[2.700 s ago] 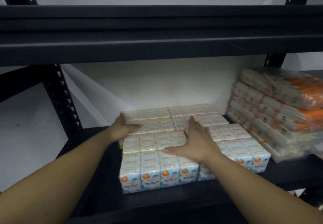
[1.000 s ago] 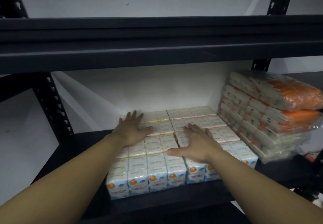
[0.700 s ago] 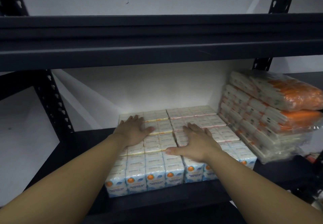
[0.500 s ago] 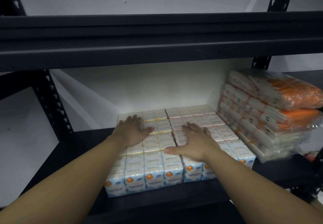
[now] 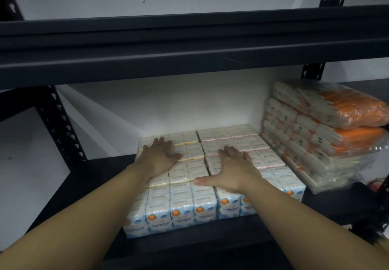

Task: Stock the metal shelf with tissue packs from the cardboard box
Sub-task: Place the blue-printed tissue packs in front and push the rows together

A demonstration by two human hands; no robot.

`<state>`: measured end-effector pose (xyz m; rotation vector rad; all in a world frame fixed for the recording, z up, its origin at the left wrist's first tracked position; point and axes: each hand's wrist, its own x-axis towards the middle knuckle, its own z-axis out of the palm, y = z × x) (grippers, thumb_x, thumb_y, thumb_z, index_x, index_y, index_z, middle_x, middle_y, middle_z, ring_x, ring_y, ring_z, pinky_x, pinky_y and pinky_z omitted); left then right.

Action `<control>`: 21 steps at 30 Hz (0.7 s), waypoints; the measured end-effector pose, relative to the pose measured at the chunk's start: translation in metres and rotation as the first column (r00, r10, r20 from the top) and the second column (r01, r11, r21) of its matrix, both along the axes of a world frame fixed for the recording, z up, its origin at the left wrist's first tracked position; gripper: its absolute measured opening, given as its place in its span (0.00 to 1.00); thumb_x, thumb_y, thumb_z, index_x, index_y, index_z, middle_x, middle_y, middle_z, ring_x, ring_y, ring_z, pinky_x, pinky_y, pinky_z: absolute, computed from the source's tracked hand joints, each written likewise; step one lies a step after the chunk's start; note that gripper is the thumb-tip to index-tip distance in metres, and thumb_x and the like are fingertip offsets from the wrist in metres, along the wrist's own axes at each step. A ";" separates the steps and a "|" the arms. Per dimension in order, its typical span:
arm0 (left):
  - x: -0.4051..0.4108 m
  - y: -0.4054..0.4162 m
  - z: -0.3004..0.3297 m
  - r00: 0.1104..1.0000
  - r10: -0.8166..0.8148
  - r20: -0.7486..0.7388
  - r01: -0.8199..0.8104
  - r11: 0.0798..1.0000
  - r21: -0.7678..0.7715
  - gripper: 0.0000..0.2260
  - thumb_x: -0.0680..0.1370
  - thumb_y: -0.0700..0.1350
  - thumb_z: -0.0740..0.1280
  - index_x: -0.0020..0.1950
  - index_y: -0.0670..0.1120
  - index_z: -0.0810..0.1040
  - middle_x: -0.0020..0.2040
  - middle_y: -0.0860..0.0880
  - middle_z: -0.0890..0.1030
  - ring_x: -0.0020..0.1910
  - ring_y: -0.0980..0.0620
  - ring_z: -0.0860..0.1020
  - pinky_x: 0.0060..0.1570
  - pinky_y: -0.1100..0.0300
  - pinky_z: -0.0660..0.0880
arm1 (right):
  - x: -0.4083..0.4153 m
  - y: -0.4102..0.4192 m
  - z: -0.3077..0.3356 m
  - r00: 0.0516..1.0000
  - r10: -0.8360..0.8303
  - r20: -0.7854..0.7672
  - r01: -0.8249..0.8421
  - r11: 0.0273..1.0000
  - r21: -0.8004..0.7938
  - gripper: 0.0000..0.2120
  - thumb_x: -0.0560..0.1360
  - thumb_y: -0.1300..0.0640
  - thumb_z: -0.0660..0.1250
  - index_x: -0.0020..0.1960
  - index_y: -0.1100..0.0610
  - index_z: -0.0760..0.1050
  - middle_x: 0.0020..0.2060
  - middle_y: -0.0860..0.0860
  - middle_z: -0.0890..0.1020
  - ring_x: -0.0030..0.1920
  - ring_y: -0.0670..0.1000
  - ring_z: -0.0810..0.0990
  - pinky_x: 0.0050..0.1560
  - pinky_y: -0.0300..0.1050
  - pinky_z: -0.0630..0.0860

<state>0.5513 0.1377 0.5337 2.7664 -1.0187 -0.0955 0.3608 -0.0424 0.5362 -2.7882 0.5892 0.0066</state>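
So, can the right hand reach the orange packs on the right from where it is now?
Probably yes. The right hand lies flat on the tissue packs, and the orange packs stand right beside that block on the same shelf; nothing lies between them.

The dark metal shelf (image 5: 210,234) in front of me carries a flat block of white tissue packs (image 5: 231,143), set side by side. Just right of it, touching, sits a tilted stack of orange-wrapped bundles (image 5: 328,135).
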 end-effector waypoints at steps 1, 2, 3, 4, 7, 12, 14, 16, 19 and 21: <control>-0.008 -0.004 0.000 0.999 -0.027 -0.032 0.025 0.998 -0.062 0.29 0.84 0.65 0.56 0.83 0.57 0.59 0.85 0.50 0.52 0.84 0.48 0.50 0.82 0.44 0.47 | 0.000 0.000 0.001 1.000 0.002 0.003 -0.002 1.000 0.001 0.70 0.55 0.10 0.57 0.85 0.53 0.50 0.84 0.52 0.50 0.84 0.55 0.47 0.82 0.60 0.43; -0.017 -0.008 0.000 0.996 -0.071 -0.051 0.065 0.992 -0.113 0.27 0.84 0.63 0.57 0.83 0.60 0.60 0.85 0.53 0.52 0.84 0.49 0.50 0.82 0.47 0.47 | -0.001 0.000 0.001 1.000 0.003 0.007 -0.003 1.000 0.001 0.70 0.55 0.11 0.58 0.85 0.53 0.51 0.84 0.52 0.50 0.84 0.55 0.47 0.82 0.59 0.43; -0.027 -0.012 -0.002 0.992 -0.117 -0.055 0.110 0.986 -0.128 0.26 0.84 0.63 0.57 0.82 0.62 0.61 0.85 0.55 0.53 0.84 0.51 0.51 0.82 0.49 0.47 | 0.000 0.000 0.001 1.000 0.005 0.011 -0.005 1.000 0.001 0.70 0.55 0.11 0.58 0.85 0.53 0.51 0.84 0.52 0.51 0.84 0.55 0.47 0.82 0.59 0.43; -0.036 -0.016 -0.004 0.987 -0.156 -0.050 0.150 0.982 -0.111 0.26 0.84 0.65 0.56 0.81 0.62 0.63 0.84 0.56 0.55 0.84 0.51 0.52 0.82 0.49 0.48 | 0.000 0.000 0.001 1.000 0.008 0.014 -0.008 1.000 0.001 0.70 0.55 0.11 0.58 0.85 0.53 0.51 0.84 0.52 0.51 0.84 0.54 0.47 0.82 0.59 0.43; -0.050 -0.020 -0.009 0.985 -0.167 -0.033 0.164 0.984 -0.076 0.29 0.82 0.68 0.54 0.82 0.58 0.64 0.84 0.54 0.56 0.84 0.52 0.52 0.81 0.49 0.47 | 0.001 0.000 -0.001 1.000 0.008 0.020 -0.008 1.000 -0.002 0.71 0.54 0.10 0.57 0.85 0.54 0.51 0.84 0.53 0.52 0.84 0.54 0.48 0.82 0.60 0.43; -0.057 -0.019 -0.005 0.991 -0.133 -0.009 0.132 0.989 -0.066 0.29 0.83 0.67 0.55 0.82 0.57 0.65 0.84 0.53 0.57 0.84 0.52 0.54 0.82 0.49 0.50 | -0.001 0.000 0.000 1.000 -0.003 0.015 0.003 1.000 -0.007 0.72 0.54 0.10 0.57 0.85 0.55 0.51 0.84 0.54 0.52 0.83 0.56 0.49 0.82 0.60 0.43; -0.059 -0.020 -0.005 0.992 -0.123 0.001 0.122 0.990 -0.066 0.29 0.83 0.66 0.56 0.82 0.56 0.65 0.84 0.52 0.57 0.84 0.51 0.54 0.82 0.49 0.51 | -0.001 -0.001 -0.001 1.000 -0.001 0.017 0.001 1.000 -0.005 0.73 0.54 0.10 0.56 0.85 0.56 0.51 0.84 0.54 0.52 0.83 0.56 0.50 0.82 0.60 0.43; -0.060 -0.020 -0.006 0.995 -0.104 0.011 0.104 0.992 -0.069 0.29 0.82 0.66 0.57 0.81 0.56 0.65 0.84 0.52 0.58 0.84 0.51 0.54 0.82 0.49 0.51 | 0.000 -0.002 -0.003 1.000 0.001 0.020 -0.001 1.000 -0.003 0.74 0.53 0.09 0.55 0.84 0.56 0.51 0.84 0.55 0.52 0.83 0.56 0.50 0.82 0.60 0.43; -0.062 -0.020 -0.004 0.996 -0.087 -0.005 0.086 0.995 -0.043 0.29 0.84 0.65 0.55 0.83 0.56 0.63 0.85 0.50 0.55 0.84 0.50 0.51 0.82 0.46 0.48 | 0.001 -0.004 -0.004 0.999 0.015 0.032 -0.015 1.000 -0.007 0.74 0.53 0.09 0.55 0.84 0.56 0.52 0.84 0.55 0.53 0.83 0.56 0.50 0.82 0.61 0.44; -0.066 -0.018 -0.004 0.995 -0.092 -0.043 0.091 0.995 -0.028 0.28 0.85 0.64 0.53 0.84 0.56 0.59 0.85 0.50 0.51 0.84 0.50 0.47 0.82 0.46 0.43 | 0.001 -0.005 -0.003 0.997 0.041 0.059 -0.041 0.999 0.008 0.71 0.54 0.09 0.55 0.84 0.54 0.54 0.84 0.54 0.54 0.83 0.56 0.51 0.82 0.62 0.45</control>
